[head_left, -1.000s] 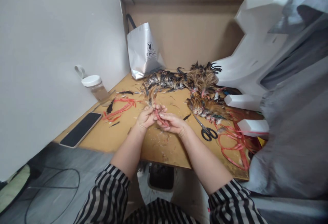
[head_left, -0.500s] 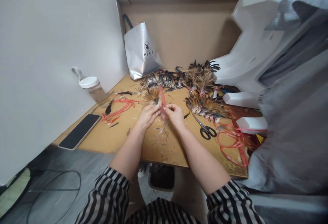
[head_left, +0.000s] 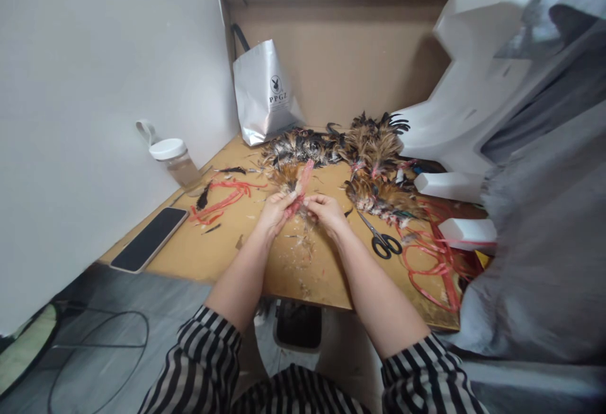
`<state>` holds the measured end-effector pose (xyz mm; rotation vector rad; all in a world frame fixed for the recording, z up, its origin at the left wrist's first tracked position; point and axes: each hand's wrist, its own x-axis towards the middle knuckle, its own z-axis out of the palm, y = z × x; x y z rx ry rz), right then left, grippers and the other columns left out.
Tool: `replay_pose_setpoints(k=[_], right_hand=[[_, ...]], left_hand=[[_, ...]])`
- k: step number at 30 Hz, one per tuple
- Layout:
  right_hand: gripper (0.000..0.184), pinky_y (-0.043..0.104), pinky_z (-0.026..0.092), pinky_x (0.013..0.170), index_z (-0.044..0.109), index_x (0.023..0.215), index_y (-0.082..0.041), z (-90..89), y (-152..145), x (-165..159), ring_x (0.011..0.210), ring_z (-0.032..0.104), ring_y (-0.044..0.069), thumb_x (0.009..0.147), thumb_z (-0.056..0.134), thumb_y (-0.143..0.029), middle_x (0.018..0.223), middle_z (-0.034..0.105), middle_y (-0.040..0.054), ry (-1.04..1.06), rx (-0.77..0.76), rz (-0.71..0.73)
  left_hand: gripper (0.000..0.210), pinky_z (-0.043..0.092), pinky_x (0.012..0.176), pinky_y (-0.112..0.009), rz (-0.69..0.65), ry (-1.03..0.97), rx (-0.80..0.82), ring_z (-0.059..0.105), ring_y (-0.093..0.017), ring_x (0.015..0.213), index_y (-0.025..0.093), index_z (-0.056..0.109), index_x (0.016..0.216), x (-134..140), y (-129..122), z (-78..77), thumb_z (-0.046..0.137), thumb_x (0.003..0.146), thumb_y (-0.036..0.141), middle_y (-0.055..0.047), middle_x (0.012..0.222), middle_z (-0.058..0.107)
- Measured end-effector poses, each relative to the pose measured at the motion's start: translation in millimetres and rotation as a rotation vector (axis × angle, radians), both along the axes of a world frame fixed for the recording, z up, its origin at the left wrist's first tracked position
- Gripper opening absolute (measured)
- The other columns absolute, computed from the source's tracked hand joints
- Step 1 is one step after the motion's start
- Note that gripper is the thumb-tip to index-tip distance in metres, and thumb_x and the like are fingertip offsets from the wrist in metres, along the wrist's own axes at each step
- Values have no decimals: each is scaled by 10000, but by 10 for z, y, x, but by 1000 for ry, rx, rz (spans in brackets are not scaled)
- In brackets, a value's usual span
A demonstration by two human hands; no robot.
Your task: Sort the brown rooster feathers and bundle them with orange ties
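Note:
Brown and black feathers stick up in a bunch from the fingers of my left hand, which is closed on their lower ends. A strip of red plastic ribbon crosses the bunch at a slant, its upper end standing free. My right hand pinches the ribbon's lower part close beside the left fingertips. Exactly how the ribbon lies around the feather ends is hidden by the fingers. Beyond the hands lie heaps of dark feathers, and bundled feathers rest to the right.
Black-handled scissors lie right of my hands. Tangled red ribbon covers the table's right side, with more ribbon pieces at left. A phone, a lidded jar and a silver bag stand or lie around the left and back.
The red ribbon has gone from nearly upright to leaning right, its lower part now across the left fingers. My right hand stays close beside the left. The view has shifted slightly.

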<state>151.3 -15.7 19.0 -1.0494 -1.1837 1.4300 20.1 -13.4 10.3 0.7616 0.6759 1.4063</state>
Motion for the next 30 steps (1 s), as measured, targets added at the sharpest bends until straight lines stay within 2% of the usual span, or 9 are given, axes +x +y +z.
replay_pose_setpoints(k=[5, 9, 18, 24, 30], right_hand=[[278, 199, 232, 405, 629, 691, -142, -33, 2, -25, 403, 361, 53, 528, 702, -355, 463, 497, -46, -15, 2, 26], [247, 204, 238, 422, 613, 634, -147, -20, -9, -39, 415, 363, 56, 514, 702, -344, 462, 496, -48, -13, 3, 0], [186, 219, 304, 465, 601, 598, -155, 35, -25, -12, 426, 384, 70, 561, 655, -329, 443, 492, -48, -45, 63, -64], [157, 243, 393, 594, 634, 621, -146, 22, -5, 11, 533, 514, 103, 591, 634, -300, 584, 614, 1, -90, 144, -109], [180, 251, 397, 652, 646, 650, -136, -32, 55, 21, 585, 535, 111, 579, 645, -302, 629, 642, 13, -54, 150, -141]], left_hand=[[179, 449, 622, -212, 8, 6, 16, 594, -107, 612, 92, 647, 689, 11, -8, 9, 737, 586, 207, -55, 673, 653], [190, 454, 630, -223, 0, 14, 30, 596, -112, 619, 95, 650, 714, 12, -12, 4, 734, 593, 216, -58, 696, 658], [201, 383, 454, -172, -49, 98, 22, 518, -63, 477, 89, 651, 741, -11, -20, -14, 709, 634, 249, -56, 644, 635], [215, 453, 559, -167, -93, 152, -47, 586, -86, 606, 83, 658, 776, -6, -29, -34, 722, 616, 211, -64, 690, 648], [211, 465, 578, -163, -133, 177, -71, 585, -75, 583, 57, 651, 785, -30, -30, -40, 709, 632, 190, -71, 669, 647]])
